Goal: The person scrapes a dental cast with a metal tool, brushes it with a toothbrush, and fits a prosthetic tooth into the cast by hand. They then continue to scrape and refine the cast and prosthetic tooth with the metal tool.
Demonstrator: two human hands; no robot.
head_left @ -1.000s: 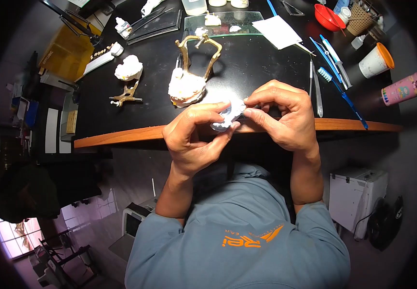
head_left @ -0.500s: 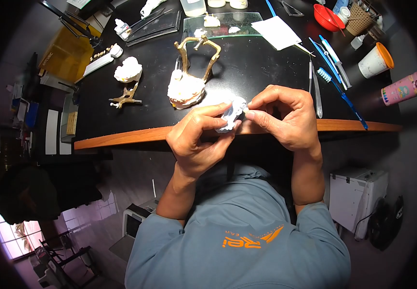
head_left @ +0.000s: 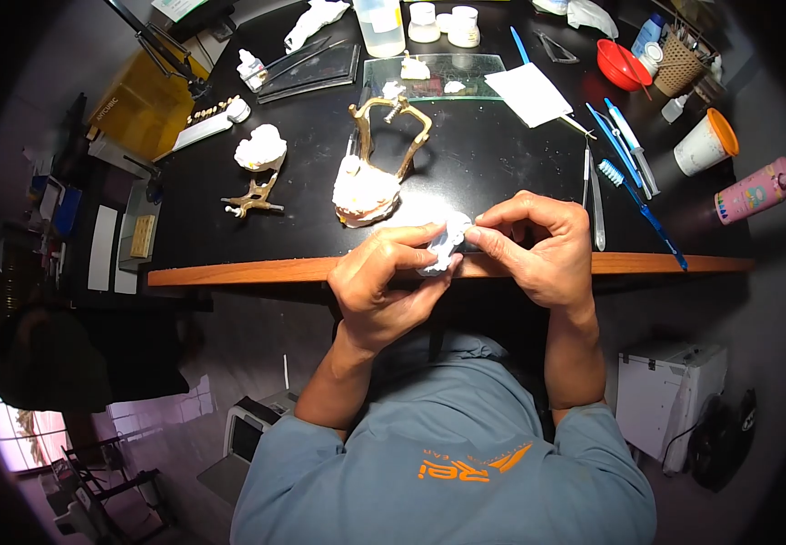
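Note:
A small pale dental cast (head_left: 447,243) is held at the table's front edge, brightly lit. My left hand (head_left: 388,282) grips it from the left between fingers and thumb. My right hand (head_left: 538,250) has its thumb and index finger pinched at the cast's right side; whether a tiny piece sits between those fingertips is too small to tell. Just behind my left hand stands a white cast (head_left: 366,193) joined to a brass articulator frame (head_left: 416,136). Farther left lies another white cast (head_left: 260,148) on a brass articulator part (head_left: 255,198).
On the black table (head_left: 307,236), a glass slab (head_left: 447,77) and white pad (head_left: 529,94) lie at the back. Right of my hands are a blue toothbrush (head_left: 643,209), metal tweezers (head_left: 598,213), an orange-rimmed cup (head_left: 706,143), a pink bottle (head_left: 755,191) and a red bowl (head_left: 623,65).
The whole view has shifted, so the table and its objects appear lower. Both hands keep hold at the cast, with the right fingertips still pinched against its side.

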